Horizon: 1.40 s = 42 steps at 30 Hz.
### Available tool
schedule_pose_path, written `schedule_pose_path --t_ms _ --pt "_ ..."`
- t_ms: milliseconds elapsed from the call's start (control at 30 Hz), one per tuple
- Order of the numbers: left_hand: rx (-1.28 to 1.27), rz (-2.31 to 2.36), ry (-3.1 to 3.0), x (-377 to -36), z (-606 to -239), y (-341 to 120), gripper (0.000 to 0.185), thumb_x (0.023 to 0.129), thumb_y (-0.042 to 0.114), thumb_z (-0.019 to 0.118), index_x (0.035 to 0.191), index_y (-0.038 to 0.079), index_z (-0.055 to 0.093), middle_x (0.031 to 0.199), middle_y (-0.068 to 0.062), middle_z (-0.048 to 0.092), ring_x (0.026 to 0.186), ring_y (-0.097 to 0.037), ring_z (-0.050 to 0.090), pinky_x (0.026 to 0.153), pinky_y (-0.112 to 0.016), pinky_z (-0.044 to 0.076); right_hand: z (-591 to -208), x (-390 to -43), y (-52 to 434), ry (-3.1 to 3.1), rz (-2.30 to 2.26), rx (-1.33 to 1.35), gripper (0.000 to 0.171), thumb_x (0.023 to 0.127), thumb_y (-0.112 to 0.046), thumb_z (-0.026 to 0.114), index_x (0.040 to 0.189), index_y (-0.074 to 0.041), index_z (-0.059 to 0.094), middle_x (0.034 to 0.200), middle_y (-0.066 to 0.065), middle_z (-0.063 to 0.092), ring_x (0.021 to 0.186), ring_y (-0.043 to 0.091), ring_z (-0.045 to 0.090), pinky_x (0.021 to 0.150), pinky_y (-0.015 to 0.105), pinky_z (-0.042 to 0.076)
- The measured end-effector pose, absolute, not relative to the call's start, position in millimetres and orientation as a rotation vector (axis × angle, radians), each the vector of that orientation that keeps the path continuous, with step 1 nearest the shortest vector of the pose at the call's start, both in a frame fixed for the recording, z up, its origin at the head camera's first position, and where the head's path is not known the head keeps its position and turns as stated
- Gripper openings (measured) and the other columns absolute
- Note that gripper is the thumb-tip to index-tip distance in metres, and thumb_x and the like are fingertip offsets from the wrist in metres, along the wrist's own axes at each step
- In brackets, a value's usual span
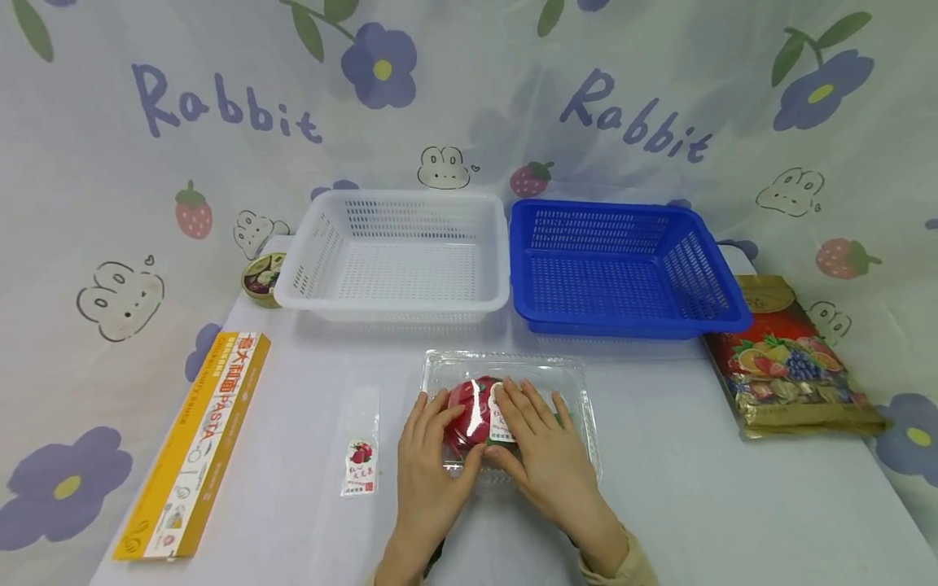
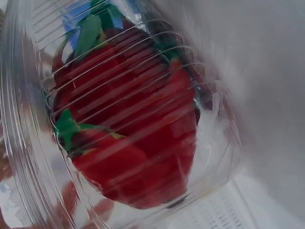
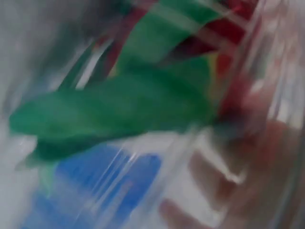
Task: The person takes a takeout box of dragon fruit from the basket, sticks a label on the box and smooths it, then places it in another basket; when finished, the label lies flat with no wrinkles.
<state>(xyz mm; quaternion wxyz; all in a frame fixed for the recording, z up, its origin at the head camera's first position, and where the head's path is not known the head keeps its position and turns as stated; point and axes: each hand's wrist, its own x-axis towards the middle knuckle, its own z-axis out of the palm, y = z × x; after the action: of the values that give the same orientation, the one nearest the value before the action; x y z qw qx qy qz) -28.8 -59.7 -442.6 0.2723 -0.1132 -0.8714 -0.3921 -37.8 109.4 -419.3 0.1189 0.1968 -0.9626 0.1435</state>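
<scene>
A clear plastic clamshell box (image 1: 441, 368) holds a red dragon fruit (image 1: 463, 404) with green scales, seen closely through the ribbed plastic in the left wrist view. On the lid lies a white printed label (image 1: 501, 423). My left hand (image 1: 428, 468) rests on the box's left side, its fingers extended over the lid. Across the label and the right part of the lid lie the straight fingers of my right hand (image 1: 551, 456). The two thumbs come close together at the label's lower edge. Green scales (image 3: 124, 105) appear blurred in the right wrist view.
Left of the box lies a clear strip with a similar dragon fruit label (image 1: 361, 465). A pasta box (image 1: 192, 448) is further left. A white basket (image 1: 396, 309), a blue basket (image 1: 623, 325) and a round tin (image 1: 262, 281) stand behind; a red-and-gold bag (image 1: 795, 358) lies right.
</scene>
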Motion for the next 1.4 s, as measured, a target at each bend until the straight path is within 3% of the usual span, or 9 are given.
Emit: schedule_pose_path --t_ms 133,267,500,633,767,933,1067,1267,1400 --pt "-0.254 -1.105 -2.395 -28 -444 -62 0.063 0.071 0.019 0.083 0.126 0.005 0.058 0.145 -0.018 0.048 0.133 -0.046 0.044 0.102 -0.066 0.035 -421 -36 121 -2.857 0.394 0.484 0.071 0.096 -0.063 0.034 0.149 -0.016 0.040 0.153 0.004 0.041 0.144 0.030 0.034 0.115 0.061 0.023" --pt "-0.195 -1.214 -2.469 -27 -444 -67 0.071 0.074 0.022 0.081 0.138 0.011 0.051 0.155 -0.019 0.035 0.137 -0.044 0.040 0.107 -0.070 0.028 -424 -33 136 -2.902 0.482 0.395 0.067 0.095 -0.058 0.043 0.149 -0.018 0.039 0.156 0.007 0.033 0.147 0.037 0.024 0.113 0.067 0.019" --pt "-0.116 -1.433 -2.581 -25 -444 -80 0.075 0.082 0.030 0.075 0.147 0.018 0.041 0.159 -0.014 0.028 0.145 -0.045 0.023 0.111 -0.071 0.015 -432 -26 155 -2.883 0.925 0.253 0.062 0.095 -0.034 0.060 0.150 -0.017 0.037 0.162 0.018 0.014 0.142 0.055 0.018 0.098 0.077 0.029" --pt "-0.091 -1.586 -2.613 -26 -444 -85 0.080 0.086 0.033 0.071 0.153 0.023 0.029 0.162 -0.007 0.023 0.146 -0.038 0.025 0.112 -0.069 0.018 -438 -24 161 -2.864 1.199 0.165 0.063 0.097 -0.032 0.057 0.153 -0.023 0.030 0.163 0.020 0.004 0.140 0.056 0.022 0.092 0.079 0.031" --pt "-0.054 -1.692 -2.623 -25 -446 -88 0.086 0.087 0.034 0.070 0.156 0.027 0.018 0.162 -0.007 0.023 0.146 -0.037 0.025 0.112 -0.063 0.026 -445 -23 166 -2.796 1.392 0.132 0.062 0.098 -0.025 0.054 0.154 -0.023 0.027 0.162 0.020 0.007 0.138 0.054 0.030 0.092 0.079 0.031" --pt "-0.046 -1.766 -2.554 -26 -447 -85 0.086 0.087 0.028 0.069 0.156 0.022 0.018 0.160 -0.011 0.026 0.146 -0.039 0.026 0.112 -0.063 0.025 -449 -21 167 -2.681 1.583 0.136 0.062 0.097 -0.017 0.054 0.153 -0.019 0.027 0.163 0.020 0.007 0.142 0.056 0.016 0.096 0.081 0.021" --pt "-0.092 -1.723 -2.526 -26 -444 -82 0.083 0.087 0.023 0.069 0.155 0.017 0.022 0.160 -0.013 0.025 0.145 -0.041 0.026 0.109 -0.066 0.028 -448 -21 165 -2.647 1.578 0.128 0.063 0.095 -0.017 0.058 0.152 -0.021 0.031 0.162 0.019 0.010 0.142 0.054 0.019 0.098 0.080 0.022" --pt "-0.164 -1.625 -2.484 -24 -434 -77 0.073 0.086 0.017 0.070 0.150 0.011 0.035 0.159 -0.017 0.026 0.143 -0.043 0.031 0.105 -0.068 0.032 -443 -20 164 -2.608 1.470 0.166 0.059 0.093 -0.013 0.061 0.148 -0.020 0.040 0.161 0.020 0.018 0.141 0.050 0.026 0.100 0.067 0.037" --pt "-0.205 -1.606 -2.433 -22 -424 -74 0.071 0.085 0.014 0.070 0.148 0.011 0.039 0.159 -0.016 0.026 0.142 -0.039 0.034 0.108 -0.060 0.032 -437 -17 165 -2.549 1.433 0.207 0.060 0.089 -0.007 0.064 0.145 -0.016 0.044 0.161 0.015 0.020 0.145 0.034 0.027 0.103 0.033 0.046"
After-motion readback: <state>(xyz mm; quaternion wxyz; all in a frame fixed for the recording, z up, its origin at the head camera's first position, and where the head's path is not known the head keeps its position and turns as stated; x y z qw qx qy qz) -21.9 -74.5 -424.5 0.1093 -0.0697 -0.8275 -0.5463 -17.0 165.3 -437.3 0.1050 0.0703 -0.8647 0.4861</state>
